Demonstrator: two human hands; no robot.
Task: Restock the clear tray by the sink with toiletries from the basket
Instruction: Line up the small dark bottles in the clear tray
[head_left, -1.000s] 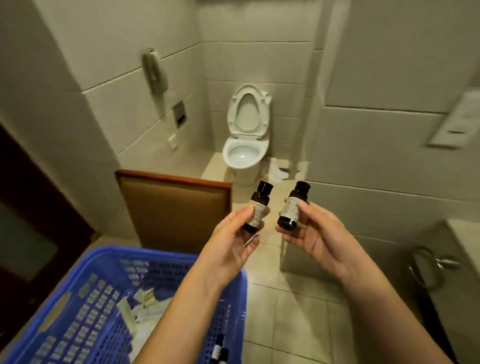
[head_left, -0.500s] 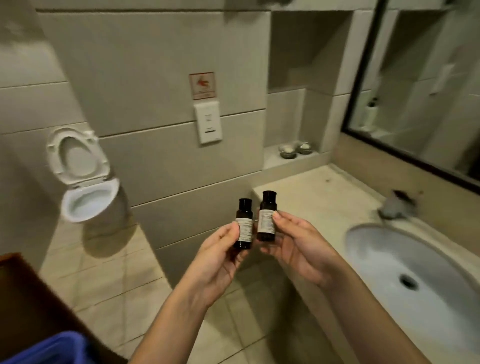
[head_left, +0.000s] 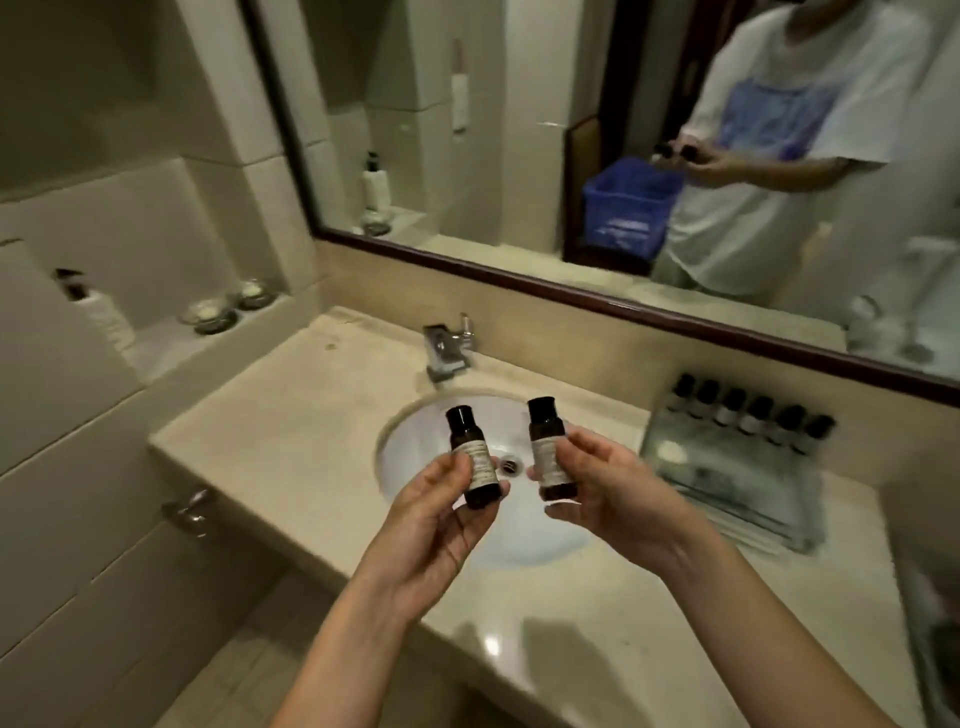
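Note:
My left hand (head_left: 434, 525) pinches a small dark bottle (head_left: 470, 457) with a pale label, held upright over the sink. A second dark bottle (head_left: 548, 449), also upright, is gripped by my right hand (head_left: 618, 499). Both bottles hang above the white basin (head_left: 415, 441). The clear tray (head_left: 737, 493) sits on the counter right of the basin, with several dark bottles (head_left: 753, 415) lined along its back edge and flat pale items in front. The blue basket (head_left: 623, 208) shows only as a reflection in the mirror.
A chrome tap (head_left: 449, 345) stands behind the basin. Two small dishes (head_left: 228, 306) and a pump bottle (head_left: 101, 312) sit on the left ledge. A dark-framed mirror (head_left: 519, 156) runs along the back wall. The beige counter (head_left: 270, 441) extends left of the basin.
The view has swung right from the toilet and basket to the sink and mirror. Both hands still hold their bottles, which are now over the basin and slightly farther apart.

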